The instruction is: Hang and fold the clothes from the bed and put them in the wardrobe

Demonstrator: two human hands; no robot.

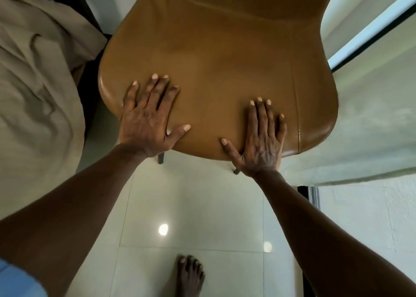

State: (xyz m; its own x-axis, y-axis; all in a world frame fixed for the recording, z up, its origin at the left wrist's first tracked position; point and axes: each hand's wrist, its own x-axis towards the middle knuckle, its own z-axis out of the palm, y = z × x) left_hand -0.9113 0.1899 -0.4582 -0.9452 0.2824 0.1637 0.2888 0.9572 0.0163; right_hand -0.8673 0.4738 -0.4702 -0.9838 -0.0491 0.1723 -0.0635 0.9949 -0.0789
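Note:
A tan leather chair stands in front of me, its seat bare. My left hand lies flat on the seat's front left, fingers straight and spread. My right hand lies flat on the seat's front right edge, fingers straight. Neither hand holds anything. Beige rumpled fabric, bedding or a garment, drapes at the left. No wardrobe or hanger is in view.
White glossy floor tiles stretch below the chair, with my bare foot at the bottom. A pale curtain and a dark window frame stand at the right. Dark bed frame runs between fabric and chair.

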